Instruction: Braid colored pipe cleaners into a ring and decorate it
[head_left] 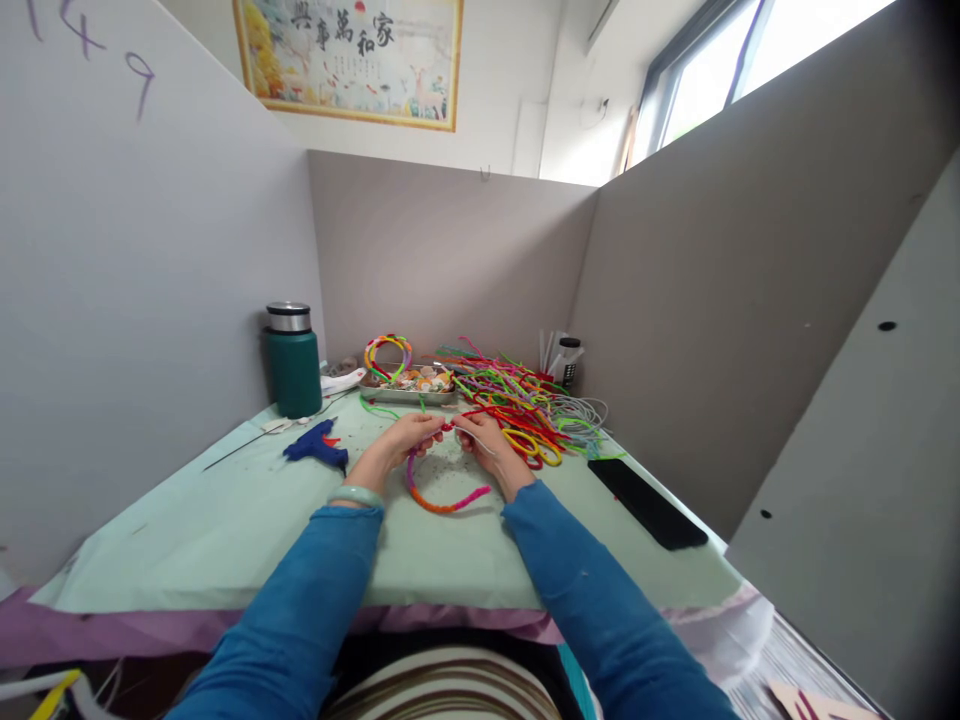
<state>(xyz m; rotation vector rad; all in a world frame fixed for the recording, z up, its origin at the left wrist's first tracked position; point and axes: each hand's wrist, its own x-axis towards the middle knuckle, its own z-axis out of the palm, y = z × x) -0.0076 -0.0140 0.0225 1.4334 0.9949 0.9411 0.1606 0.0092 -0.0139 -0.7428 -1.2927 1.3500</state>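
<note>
Both my hands meet over the middle of the pale green table cover (225, 530). My left hand (403, 442) and my right hand (486, 440) each pinch the top of a curved band (442, 500) wrapped in orange, pink and purple fuzzy wire. The band loops down toward me between my wrists. A red pipe cleaner (480, 412) runs from my fingers toward the pile behind. A pale green bangle (355, 494) sits on my left wrist.
A heap of coloured pipe cleaners (525, 400) lies behind my right hand. A metal tray (409, 388) with small pieces and a wrapped hoop stands at the back. Blue glue gun (319, 445) and green flask (292, 362) at left; black phone (646, 503) at right.
</note>
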